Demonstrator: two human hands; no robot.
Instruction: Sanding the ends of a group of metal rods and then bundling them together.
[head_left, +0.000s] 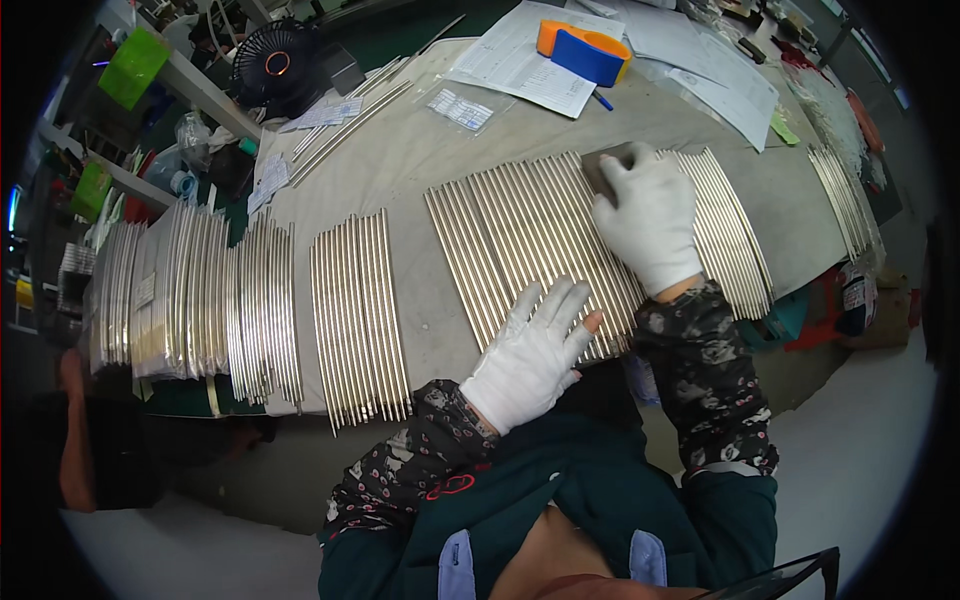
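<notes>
- The main row of metal rods [520,230] lies side by side on the grey surface [425,320], under and around both hands, with its lower ends close to the near edge.
- The right hand [645,215], in a white glove, grasps a dark block [598,178] over the upper part of this row; its thumb is bent along the block's near side.
- The left hand [528,355], also gloved, is unclenched, its fingers spread forward over the lower rod ends and at least one fingertip bare.
- Left of the row, a strip of the surface separates it from a narrower rod group [358,320], whose lower ends reach the near edge.
- Farther left, another rod group [262,310] stands just beside bagged rods [180,290], so sideways room there is tight.
- On the right, a wider stretch of the surface lies between the row's curved outer side and a small rod bundle [838,200] near the right edge.
- Beyond the upper rod ends, a band of the surface runs up to the paper sheets [520,60], a blue pen [603,100] and an orange-and-blue ring [590,55].
- A few loose rods [350,130] slant across the far left part, near a black fan [275,65].
</notes>
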